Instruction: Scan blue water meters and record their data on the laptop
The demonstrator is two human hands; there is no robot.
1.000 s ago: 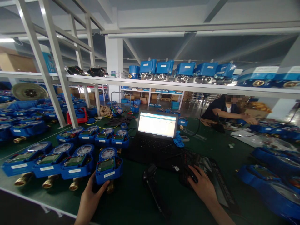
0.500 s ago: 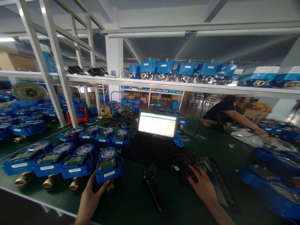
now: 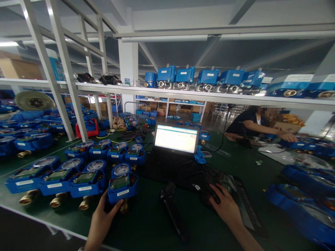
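Blue plastic at seven o'clock: that's the meter (image 3: 122,188), and from here I see the left hand (image 3: 101,217) grasping its lower left corner, thumb at the front, the other fingers mostly hidden round the side. Over at five, the right hand (image 3: 227,208) is curled over the mouse (image 3: 215,195), on the dark mat (image 3: 248,205). Near dead centre the laptop (image 3: 176,138) glows, its text too small for me to read. So, how far along? I'd call this unit partway: label (image 3: 123,192) on, board (image 3: 119,183) exposed, no cover fitted, meter in hand. At eight o'clock, the front row (image 3: 87,181) and the back row (image 3: 100,149) look open and labelled much alike; which are finished, I can't tell. The scanner (image 3: 169,198) lies at six, between the hands, touched by neither.
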